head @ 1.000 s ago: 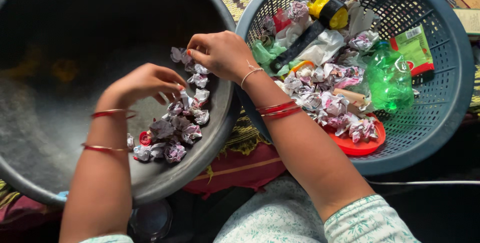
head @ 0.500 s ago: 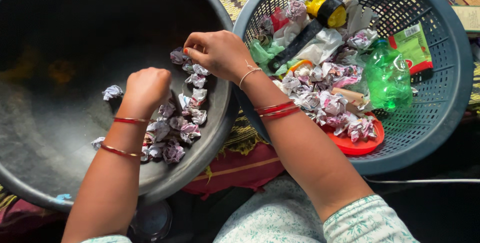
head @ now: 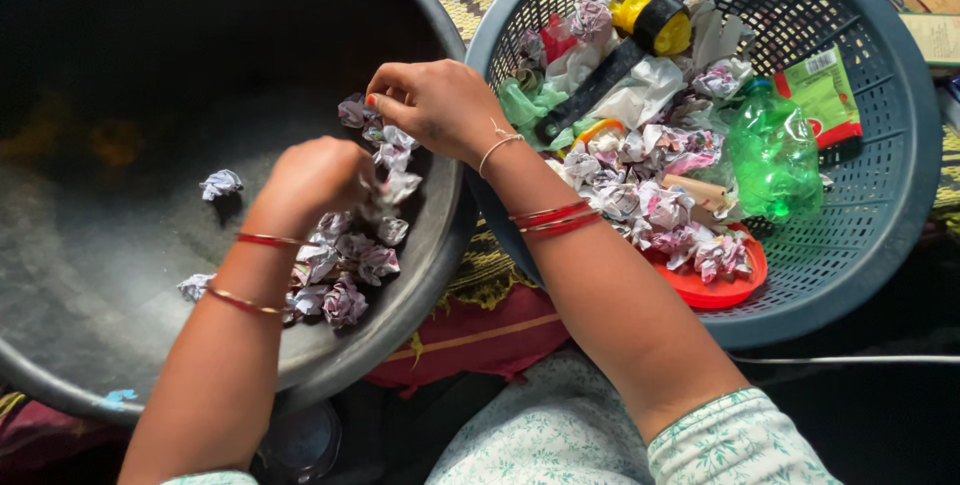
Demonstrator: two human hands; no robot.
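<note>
Head view: roughly a dozen crumpled paper balls (head: pixel 345 260) already lying in the dark tub (head: pixel 120 275), clustered near its right wall, two strays further left; many more remaining in the grey basket (head: pixel 880 235) among a green bottle (head: pixel 775 155) and wrappers. Left hand (head: pixel 310 180) curled narrow over the cluster, contents hidden. Right hand (head: pixel 435 105) pinching one ball at the cluster's top. Balls roundish, no long axis, no pointing direction.

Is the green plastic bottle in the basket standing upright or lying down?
Lying down: the green bottle rests on its side against the basket wall.
</note>
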